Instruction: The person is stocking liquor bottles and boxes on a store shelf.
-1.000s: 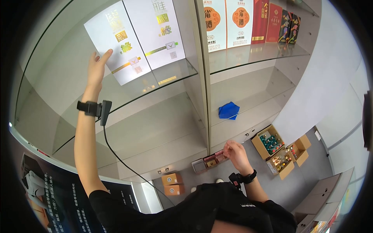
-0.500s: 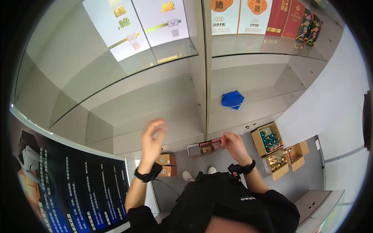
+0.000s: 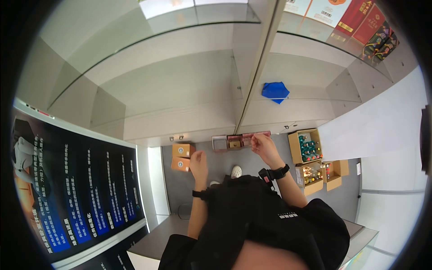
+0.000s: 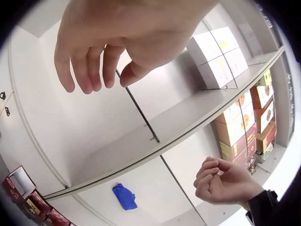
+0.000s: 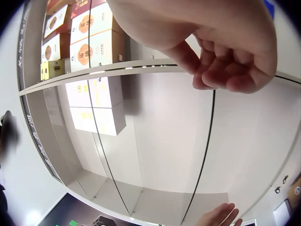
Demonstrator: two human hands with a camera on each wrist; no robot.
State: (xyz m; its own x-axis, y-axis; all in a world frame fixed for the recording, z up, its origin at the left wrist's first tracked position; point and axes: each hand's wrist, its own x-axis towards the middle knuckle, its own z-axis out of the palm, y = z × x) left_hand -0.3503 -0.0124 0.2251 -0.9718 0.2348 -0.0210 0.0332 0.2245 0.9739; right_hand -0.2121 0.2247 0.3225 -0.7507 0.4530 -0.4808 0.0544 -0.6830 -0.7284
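My left hand hovers low before the body, its fingers loosely bent and holding nothing. In the left wrist view that hand hangs with fingers apart. Beside it, on the right, my right hand is raised with loosely curled fingers and nothing in them. The right wrist view shows the same hand, thumb near the fingertips. Two white boxes with gold lettering stand side by side on a glass shelf of the cabinet, away from both hands. A blue cloth-like piece lies in the right cabinet section.
Orange-and-white boxes, red boxes and dark boxes line the upper right shelf. On the floor are cartons of bottles, small orange cartons and open dark red boxes. A dark printed panel stands at left.
My left hand has come down from beside the white boxes to in front of the body. The head view has tipped downward. My right hand stays raised, its fingers loosely curled.
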